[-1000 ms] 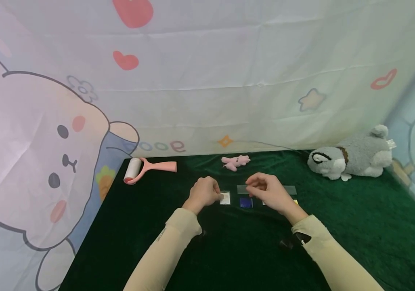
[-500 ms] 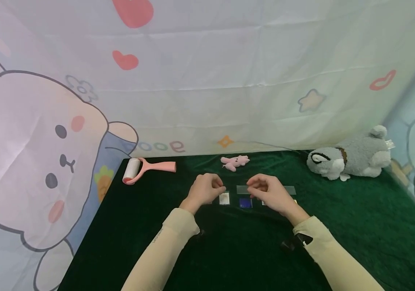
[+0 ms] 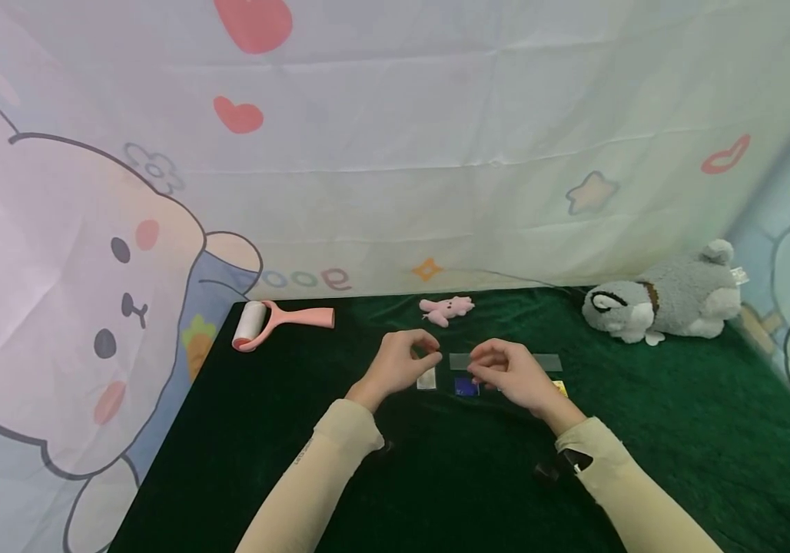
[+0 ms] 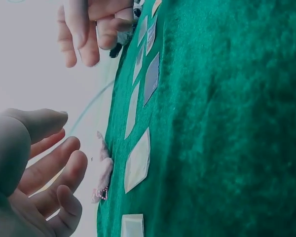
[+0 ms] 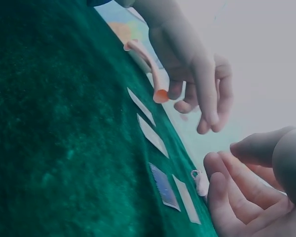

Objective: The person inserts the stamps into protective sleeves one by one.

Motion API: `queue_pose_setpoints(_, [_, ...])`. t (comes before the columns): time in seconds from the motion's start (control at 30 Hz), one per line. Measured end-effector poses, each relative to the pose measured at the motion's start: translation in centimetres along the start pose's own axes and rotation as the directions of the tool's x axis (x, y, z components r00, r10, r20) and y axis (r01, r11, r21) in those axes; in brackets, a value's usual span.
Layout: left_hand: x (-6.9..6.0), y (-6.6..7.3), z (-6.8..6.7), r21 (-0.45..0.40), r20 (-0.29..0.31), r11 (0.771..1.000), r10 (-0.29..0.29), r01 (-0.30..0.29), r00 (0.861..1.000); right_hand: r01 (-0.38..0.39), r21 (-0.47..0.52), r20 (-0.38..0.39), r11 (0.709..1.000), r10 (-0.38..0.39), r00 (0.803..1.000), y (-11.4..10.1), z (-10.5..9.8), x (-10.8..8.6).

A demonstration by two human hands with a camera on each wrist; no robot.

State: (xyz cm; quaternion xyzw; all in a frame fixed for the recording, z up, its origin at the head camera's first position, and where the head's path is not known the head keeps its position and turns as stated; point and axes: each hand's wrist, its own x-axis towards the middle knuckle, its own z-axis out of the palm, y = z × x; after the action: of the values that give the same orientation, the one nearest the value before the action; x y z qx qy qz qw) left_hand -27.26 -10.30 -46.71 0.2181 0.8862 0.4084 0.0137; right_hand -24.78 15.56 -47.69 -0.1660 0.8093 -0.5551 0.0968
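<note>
My left hand (image 3: pixel 400 361) hovers over the table beside a small white square packet (image 3: pixel 426 380), its thumb and fingers loosely bent with nothing between them. In the left wrist view that packet (image 4: pixel 138 160) lies flat below the hand (image 4: pixel 44 173), and another pale packet (image 4: pixel 132 227) lies nearer. A small blue packet (image 3: pixel 466 387) sits just left of my right hand (image 3: pixel 511 373). The right fingers are relaxed above the cloth and show nothing held. Behind them lies a translucent strip (image 3: pixel 549 362), partly hidden; a yellow packet (image 3: pixel 560 388) shows past the right wrist.
Dark green cloth (image 3: pixel 312 461) covers the table. A pink-handled lint roller (image 3: pixel 298 316) lies at the back left, a small pink plush toy (image 3: pixel 447 309) at the back middle. A grey plush animal (image 3: pixel 672 296) lies back right, before a printed curtain (image 3: pixel 395 138).
My left fingers have left the white packet's edge and shifted up and right, partly covering it. The right hand has dropped slightly, staying near the blue packet.
</note>
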Motion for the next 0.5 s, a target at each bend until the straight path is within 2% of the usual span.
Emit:
queue_pose_setpoints(0.17, [0.0, 0.2, 0.5, -0.003, 0.027, 1.000, -0.005, 0.005, 1.000, -0.020, 0.039, 0.010, 0.999, 0.020, 1.000, 0.8, 0.8, -0.1])
queue_pose_setpoints(0.5, [0.3, 0.7, 0.8, 0.027, 0.025, 1.000, 0.013, -0.014, 1.000, -0.097, 0.020, -0.062, 0.995, 0.098, 0.993, 1.4, 1.9, -0.1])
